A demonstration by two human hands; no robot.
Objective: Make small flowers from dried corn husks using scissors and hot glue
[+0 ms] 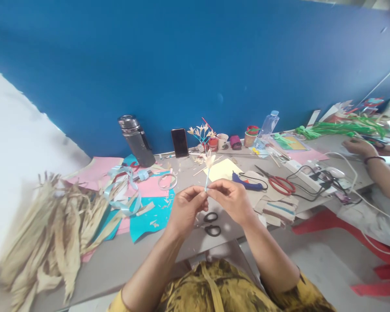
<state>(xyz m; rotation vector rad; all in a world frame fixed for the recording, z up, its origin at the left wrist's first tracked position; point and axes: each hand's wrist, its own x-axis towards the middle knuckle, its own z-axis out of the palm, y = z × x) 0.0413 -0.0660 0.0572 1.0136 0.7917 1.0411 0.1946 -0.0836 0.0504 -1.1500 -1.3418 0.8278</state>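
Note:
Between my two hands stands a small cream flower (209, 161), perhaps of corn husk, on a thin pale-blue stem. My left hand (189, 206) pinches the stem's lower part between thumb and fingers. My right hand (231, 200) pinches the same stem from the other side, fingertips almost touching the left ones. Black-handled scissors (212, 230) lie on the table just below my hands, their blades partly hidden. Behind the flower, several similar flowers (201, 131) stand in a small holder.
Dried corn husks (61, 229) and pale-blue ribbon (125, 210) lie at left. A dark flask (137, 145) and a phone (180, 143) stand along the wall. At right are a blue glue gun (250, 184), red-handled scissors (282, 185) and a power strip (303, 175). Another person's hand (360, 147) is at far right.

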